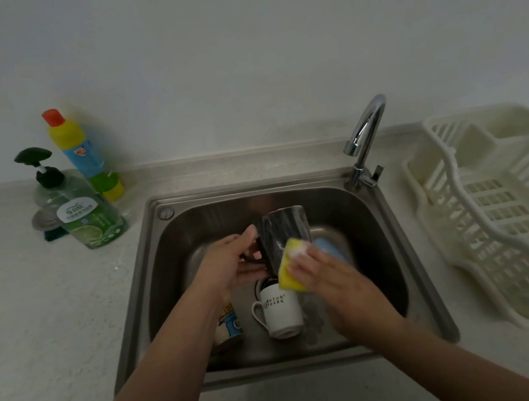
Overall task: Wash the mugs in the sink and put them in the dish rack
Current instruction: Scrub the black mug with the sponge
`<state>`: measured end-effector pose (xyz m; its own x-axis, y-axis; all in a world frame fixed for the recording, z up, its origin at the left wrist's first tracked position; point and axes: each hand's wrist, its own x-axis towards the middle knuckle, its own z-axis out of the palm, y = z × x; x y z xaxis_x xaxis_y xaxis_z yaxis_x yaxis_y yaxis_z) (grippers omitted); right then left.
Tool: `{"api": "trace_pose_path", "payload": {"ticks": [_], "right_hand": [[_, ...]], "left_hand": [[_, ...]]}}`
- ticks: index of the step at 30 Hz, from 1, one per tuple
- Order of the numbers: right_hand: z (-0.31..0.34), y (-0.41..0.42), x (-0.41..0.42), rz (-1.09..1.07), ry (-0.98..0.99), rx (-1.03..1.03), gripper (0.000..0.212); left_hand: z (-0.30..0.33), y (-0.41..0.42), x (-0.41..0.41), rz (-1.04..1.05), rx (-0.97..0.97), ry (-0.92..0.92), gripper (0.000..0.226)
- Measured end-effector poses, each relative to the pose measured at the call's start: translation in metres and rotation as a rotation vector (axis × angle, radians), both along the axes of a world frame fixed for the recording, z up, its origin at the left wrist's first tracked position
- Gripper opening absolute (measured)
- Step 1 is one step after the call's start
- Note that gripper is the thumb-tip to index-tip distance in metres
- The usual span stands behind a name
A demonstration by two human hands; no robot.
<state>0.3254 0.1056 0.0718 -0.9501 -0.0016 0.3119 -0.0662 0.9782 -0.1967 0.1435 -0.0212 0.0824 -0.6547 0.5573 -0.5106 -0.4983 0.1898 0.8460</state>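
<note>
Left hand [231,264] grips the dark glossy ceramic mug [282,232] by its handle above the steel sink [412,246]; right hand [327,277] presses a soapy yellow sponge [289,265] against its side. Turning the mug lets every face get scrubbed (inside too). A white printed mug [280,308] waits below; the cream plastic dish rack [501,215] stands empty.
</note>
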Motion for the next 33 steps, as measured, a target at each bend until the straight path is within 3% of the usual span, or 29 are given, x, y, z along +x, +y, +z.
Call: {"api": "trace_pose_path", "payload": {"ticks": [2,5,9,12,14,17,19,23,25,28,30,33], "right_hand": [[-0.003,0.007,0.002,-0.011,0.041,-0.142,0.073],[0.010,0.017,-0.022,-0.268,0.079,-0.551,0.073],[-0.006,0.001,0.010,-0.189,0.053,-0.548,0.056],[0.001,0.008,0.016,-0.402,0.002,-0.994,0.054],[0.011,0.033,-0.007,-0.623,-0.037,-1.271,0.057],[0.032,0.059,-0.026,-0.707,-0.223,-1.559,0.040],[0.045,0.063,-0.031,-0.741,-0.355,-1.521,0.024],[0.049,0.066,-0.040,-0.737,-0.539,-1.146,0.018],[0.045,0.066,-0.043,-0.731,-0.524,-1.031,0.010],[0.036,0.063,-0.043,-0.746,-0.420,-0.943,0.016],[0.030,0.060,-0.041,-0.758,-0.322,-0.875,0.023],[0.028,0.055,-0.036,-0.745,-0.174,-0.701,0.025]], "left_hand": [[-0.002,-0.003,-0.003,-0.036,-0.011,-0.020,0.034],[0.004,0.000,0.000,-0.098,0.014,-0.054,0.028],[0.008,-0.004,-0.002,-0.055,0.076,-0.066,0.042],[0.010,-0.008,-0.002,-0.122,0.013,0.062,0.048],[0.014,-0.004,0.003,-0.159,-0.017,0.192,0.038],[0.022,0.004,0.011,-0.197,-0.041,0.386,0.024],[0.025,0.008,0.015,-0.224,-0.035,0.479,0.024],[0.031,0.015,0.021,-0.280,0.019,0.585,0.009],[0.032,0.017,0.026,-0.323,0.029,0.616,0.016],[0.025,0.016,0.028,-0.311,-0.044,0.627,0.022],[0.020,0.012,0.033,-0.228,-0.081,0.480,0.021],[0.018,0.009,0.041,-0.141,-0.042,-0.114,0.049]]}}
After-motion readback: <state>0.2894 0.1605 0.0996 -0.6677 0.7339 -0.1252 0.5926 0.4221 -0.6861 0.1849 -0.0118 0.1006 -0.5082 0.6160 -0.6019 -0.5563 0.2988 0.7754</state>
